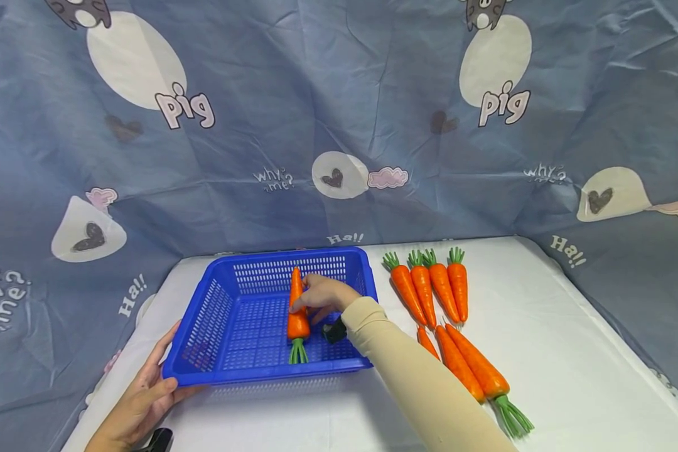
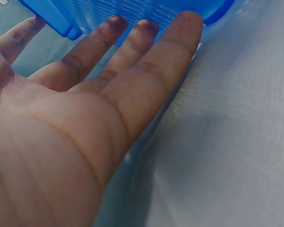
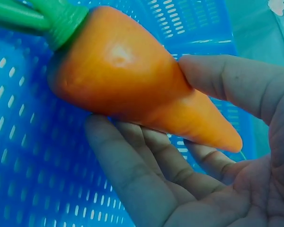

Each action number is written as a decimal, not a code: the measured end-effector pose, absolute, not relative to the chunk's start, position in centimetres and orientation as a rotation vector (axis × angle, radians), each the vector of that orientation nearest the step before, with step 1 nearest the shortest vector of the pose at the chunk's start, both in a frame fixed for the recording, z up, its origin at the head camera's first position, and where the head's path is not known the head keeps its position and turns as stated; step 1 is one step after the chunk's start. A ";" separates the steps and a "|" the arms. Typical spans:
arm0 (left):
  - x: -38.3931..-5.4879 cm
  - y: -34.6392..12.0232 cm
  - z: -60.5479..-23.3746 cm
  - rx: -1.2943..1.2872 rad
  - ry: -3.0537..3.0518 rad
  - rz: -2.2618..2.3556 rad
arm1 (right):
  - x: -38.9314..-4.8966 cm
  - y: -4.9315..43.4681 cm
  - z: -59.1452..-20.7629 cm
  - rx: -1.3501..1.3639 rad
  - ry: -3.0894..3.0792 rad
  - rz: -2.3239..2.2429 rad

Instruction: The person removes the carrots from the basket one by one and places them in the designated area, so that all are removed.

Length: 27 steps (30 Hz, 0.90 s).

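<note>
A blue plastic basket (image 1: pixel 243 376) with slotted walls stands on the table. Inside it, my right hand (image 1: pixel 324 294) holds a glossy orange carrot (image 1: pixel 298 323) with a green stem. In the right wrist view, the thumb (image 3: pixel 213 71) presses one side of the carrot (image 3: pixel 128 71) and the fingers lie along the other. The carrot's stem points toward the front of the basket. At the basket's front left corner, my left hand (image 1: pixel 144 395) rests with fingers spread. Its fingers (image 2: pixel 154 71) are nearly straight in the left wrist view, tips at the basket wall (image 2: pixel 99 16).
Right of the basket, several carrots (image 1: pixel 457 285) lie in a row, stems to the back. In front of them are more carrots (image 1: pixel 480 364), partly covered by the right sleeve (image 1: pixel 412 383). A printed blue cloth (image 1: pixel 429 188) hangs behind the white table (image 1: pixel 559 351).
</note>
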<state>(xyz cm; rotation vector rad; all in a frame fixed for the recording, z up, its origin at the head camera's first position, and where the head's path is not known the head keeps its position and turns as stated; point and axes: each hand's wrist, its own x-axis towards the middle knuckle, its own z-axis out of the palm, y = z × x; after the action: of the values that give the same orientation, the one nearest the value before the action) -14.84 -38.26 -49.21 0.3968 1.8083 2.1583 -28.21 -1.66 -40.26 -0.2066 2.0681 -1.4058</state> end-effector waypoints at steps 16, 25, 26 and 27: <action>-14.6 -38.5 -49.2 0.422 1.759 2.185 | -28.8 -0.9 -39.2 -0.255 2.111 -1.449; -14.9 -38.5 -49.4 0.419 1.765 2.185 | -28.9 -0.1 -38.2 -0.265 2.129 -1.500; -14.9 -38.4 -49.4 0.414 1.766 2.184 | -28.9 0.0 -38.1 -0.269 2.131 -1.507; -14.9 -38.4 -49.4 0.409 1.768 2.183 | -29.0 0.1 -38.1 -0.276 2.136 -1.509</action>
<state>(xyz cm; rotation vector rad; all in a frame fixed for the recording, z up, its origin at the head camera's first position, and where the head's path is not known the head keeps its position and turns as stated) -14.93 -38.43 -49.44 0.4091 1.7676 2.1827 -28.95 0.14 -38.06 -0.2763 2.1356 -1.5088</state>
